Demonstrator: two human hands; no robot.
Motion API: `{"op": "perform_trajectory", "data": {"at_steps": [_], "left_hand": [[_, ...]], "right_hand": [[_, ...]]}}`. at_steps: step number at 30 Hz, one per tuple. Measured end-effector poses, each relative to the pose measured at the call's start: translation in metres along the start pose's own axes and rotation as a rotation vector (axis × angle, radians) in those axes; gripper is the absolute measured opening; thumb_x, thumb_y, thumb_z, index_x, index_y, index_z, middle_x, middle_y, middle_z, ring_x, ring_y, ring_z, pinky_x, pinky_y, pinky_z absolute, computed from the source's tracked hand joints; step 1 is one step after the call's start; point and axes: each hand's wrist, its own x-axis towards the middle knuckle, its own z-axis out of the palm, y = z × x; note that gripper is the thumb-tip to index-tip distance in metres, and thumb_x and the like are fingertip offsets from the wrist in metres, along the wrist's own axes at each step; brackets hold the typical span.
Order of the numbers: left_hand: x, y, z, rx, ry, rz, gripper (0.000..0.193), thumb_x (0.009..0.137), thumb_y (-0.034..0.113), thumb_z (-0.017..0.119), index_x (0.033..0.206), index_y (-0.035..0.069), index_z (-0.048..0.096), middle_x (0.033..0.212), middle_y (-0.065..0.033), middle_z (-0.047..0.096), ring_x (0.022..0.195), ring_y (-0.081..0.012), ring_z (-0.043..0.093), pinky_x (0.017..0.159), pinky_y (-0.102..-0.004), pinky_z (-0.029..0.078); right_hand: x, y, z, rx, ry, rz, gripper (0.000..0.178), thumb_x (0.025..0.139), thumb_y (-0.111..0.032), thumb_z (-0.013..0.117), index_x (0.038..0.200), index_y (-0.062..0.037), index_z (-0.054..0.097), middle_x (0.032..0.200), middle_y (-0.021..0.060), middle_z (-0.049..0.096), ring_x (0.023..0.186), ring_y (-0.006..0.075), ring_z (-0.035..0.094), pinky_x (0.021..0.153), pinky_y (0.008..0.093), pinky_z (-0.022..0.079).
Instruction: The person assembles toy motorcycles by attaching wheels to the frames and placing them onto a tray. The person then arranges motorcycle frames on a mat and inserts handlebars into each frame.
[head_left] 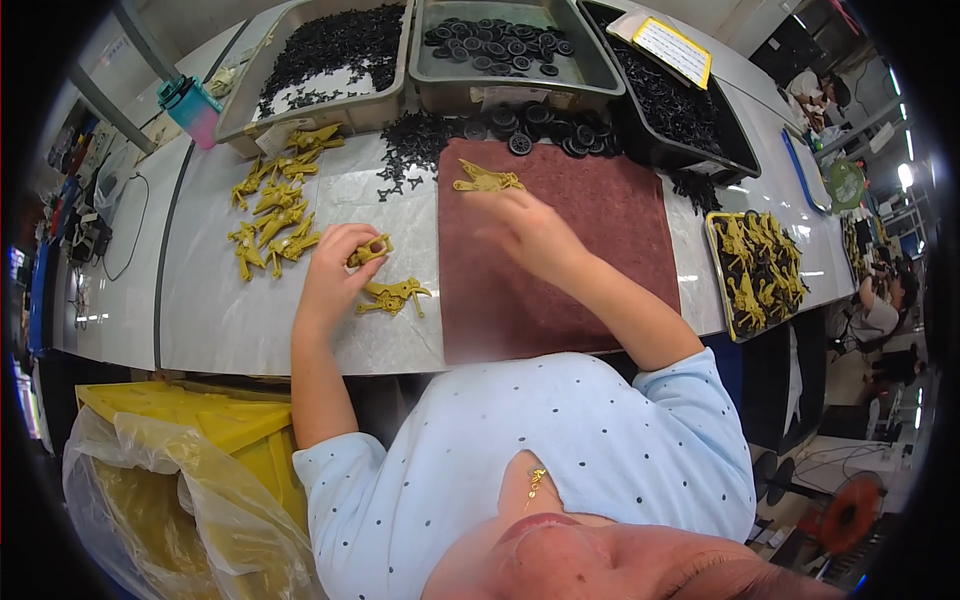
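My left hand (336, 270) is closed around a yellow plastic part (371, 250) above the grey table. Just to the right of that hand, another yellow plastic part (396, 296) with a hooked end lies on the tabletop. My right hand (530, 232) is over the dark red cloth (580, 290), fingers stretched out and thumb apart, slightly blurred. At its fingertips a yellow part (487, 178) lies on the cloth. Several more yellow parts (281, 216) lie in a loose group to the left.
Grey bins of small black parts (335, 60) and black wheels (495, 45) stand at the back. Loose wheels (520, 143) border the cloth. A black bin (690, 120) and a tray of yellow pieces (757, 270) are right. A bottle (190, 110) stands far left.
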Motion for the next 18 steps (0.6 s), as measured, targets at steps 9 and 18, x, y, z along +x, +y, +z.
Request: {"op": "perform_trajectory", "data": {"at_steps": [9,18], "left_hand": [[0.012,0.059,0.033,-0.877,-0.172,-0.262,0.038,0.096,0.027,0.057,0.123,0.003,0.044,0.095,-0.0059,0.063,0.080,-0.0111,0.059,0.072,-0.0261,0.049],[0.010,0.055,0.059,-1.513,-0.059,0.066,0.084,0.082,0.011,0.072,0.146,0.007,0.018,0.136,-0.0165,0.043,0.102,-0.0225,0.059,0.077,-0.0317,0.053]], "right_hand": [[-0.003,-0.031,0.017,0.152,0.000,-0.342,0.032,0.079,-0.005,0.066,0.111,-0.0056,0.060,0.101,0.0135,0.057,0.090,0.0288,0.059,0.075,0.0337,0.051],[-0.012,-0.040,0.009,0.667,0.126,0.405,0.012,0.083,-0.006,0.067,0.089,0.0027,0.062,0.082,0.0097,0.065,0.068,0.0133,0.064,0.059,0.0264,0.052]]}}
